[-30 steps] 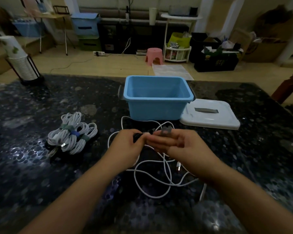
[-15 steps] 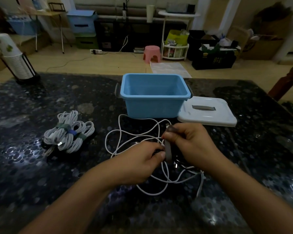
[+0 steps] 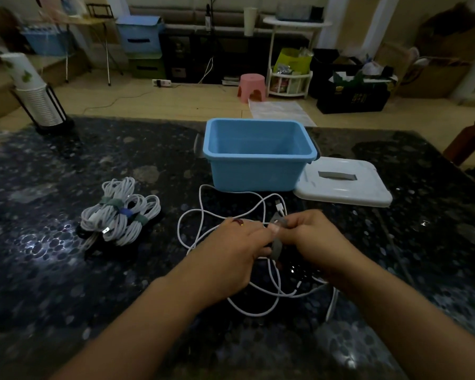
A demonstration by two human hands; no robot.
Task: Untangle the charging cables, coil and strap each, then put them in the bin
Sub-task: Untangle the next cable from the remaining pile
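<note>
A loose white charging cable (image 3: 203,212) lies in tangled loops on the dark stone table (image 3: 39,270), just in front of the blue bin (image 3: 258,171). My left hand (image 3: 231,250) and my right hand (image 3: 313,237) meet over the tangle. Both pinch a grey strap (image 3: 277,245) that hangs between their fingertips. A white plug end (image 3: 279,207) lies just beyond my right hand. What my left palm covers is hidden. To the left, several coiled white cables (image 3: 121,215) sit bundled with green and blue straps.
The bin's white lid (image 3: 343,182) lies flat to the right of the bin. A stack of paper cups in a black stand (image 3: 39,100) is at the far left corner. A dark wooden chair part (image 3: 472,138) stands past the right table edge.
Both hands dropped from a raised spot near the bin down onto the tangle. The grey strap now hangs between the fingertips of both hands. The loose cable loops shifted slightly.
</note>
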